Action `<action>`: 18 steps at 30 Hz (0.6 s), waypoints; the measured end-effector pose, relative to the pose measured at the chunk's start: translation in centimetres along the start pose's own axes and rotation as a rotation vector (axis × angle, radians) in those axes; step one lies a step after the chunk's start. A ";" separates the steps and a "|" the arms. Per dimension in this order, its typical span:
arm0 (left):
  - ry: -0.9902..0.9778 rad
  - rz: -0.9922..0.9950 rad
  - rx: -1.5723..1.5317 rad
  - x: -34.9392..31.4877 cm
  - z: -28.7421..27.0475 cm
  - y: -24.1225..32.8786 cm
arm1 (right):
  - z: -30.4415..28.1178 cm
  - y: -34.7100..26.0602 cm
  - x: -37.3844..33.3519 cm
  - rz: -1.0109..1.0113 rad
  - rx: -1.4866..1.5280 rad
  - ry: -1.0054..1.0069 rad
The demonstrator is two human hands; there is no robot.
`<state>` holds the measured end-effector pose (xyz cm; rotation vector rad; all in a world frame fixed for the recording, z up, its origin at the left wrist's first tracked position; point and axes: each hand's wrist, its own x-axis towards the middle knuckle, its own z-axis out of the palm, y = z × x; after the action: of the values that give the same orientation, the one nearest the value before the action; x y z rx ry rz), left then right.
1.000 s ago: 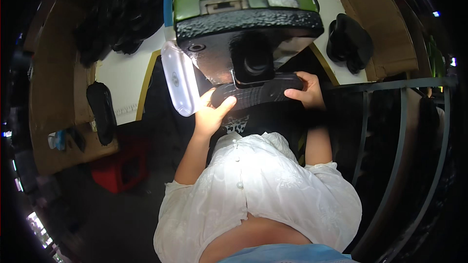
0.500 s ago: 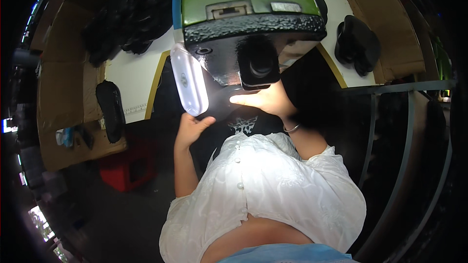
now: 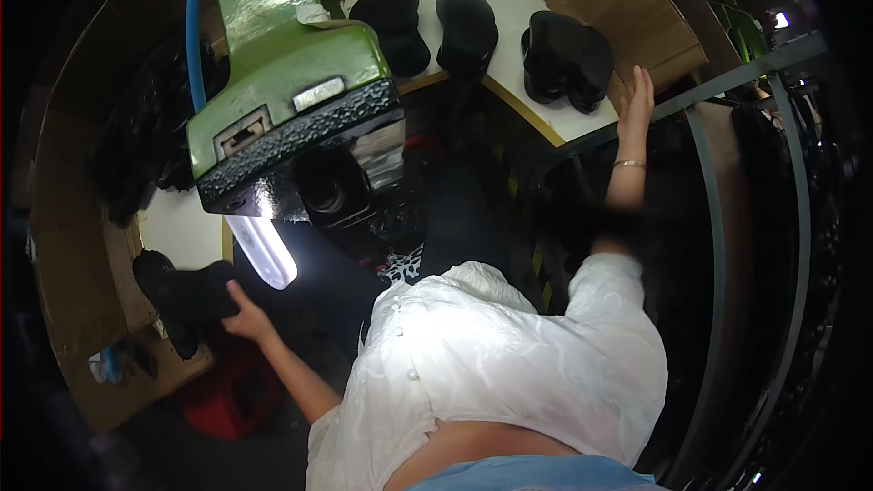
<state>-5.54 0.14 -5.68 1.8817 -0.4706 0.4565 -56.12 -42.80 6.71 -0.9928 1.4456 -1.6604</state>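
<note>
At the lower left, my left hand (image 3: 247, 316) is closed on the near end of a black sole-shaped piece (image 3: 202, 293), its thumb on top and its other fingers mostly hidden. Another dark piece (image 3: 182, 338) shows partly beneath it, over the cardboard edge. My right hand (image 3: 637, 102) is raised at the right, fingers stretched out, with nothing visible in it. Nearest to it is a group of black sole-shaped pieces (image 3: 566, 56) on the white tabletop (image 3: 575, 122). More such pieces (image 3: 466, 35) lie farther back.
A green machine head (image 3: 291, 82) with a lit lamp (image 3: 262, 250) and a blue hose (image 3: 195, 27) overhangs the left-middle. Cardboard walls (image 3: 627, 5) border the table. A dark heap (image 3: 145, 118) lies left, a red stool (image 3: 236, 395) below, and a metal rail (image 3: 741, 77) right.
My left hand has moved left from beside the lamp and now grips a black sole-shaped piece. My right hand has left the area under the machine head, moving right. The view has shifted.
</note>
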 end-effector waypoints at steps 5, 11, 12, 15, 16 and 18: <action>0.148 -0.084 -0.096 4.0 -0.1 -2.6 | 0.2 4.8 3.4 0.281 0.210 -0.455; 0.178 -0.181 -0.124 5.4 1.0 -4.5 | 3.0 7.0 2.6 0.266 0.123 -0.477; 0.191 -0.169 -0.078 5.4 1.2 -4.9 | 4.0 6.6 1.7 0.267 0.127 -0.488; 0.229 -0.175 -0.093 5.3 1.8 -5.0 | 6.6 7.3 0.6 0.256 0.126 -0.486; 0.245 -0.153 -0.140 5.2 1.9 -5.1 | 7.6 7.6 0.6 0.243 0.129 -0.503; 0.256 -0.157 -0.150 5.2 2.0 -5.3 | 9.4 7.3 -0.1 0.265 0.155 -0.556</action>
<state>1.81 -0.54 -7.84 1.6729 -0.1794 0.5331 -47.49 -47.83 0.16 -1.0205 1.0078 -1.1620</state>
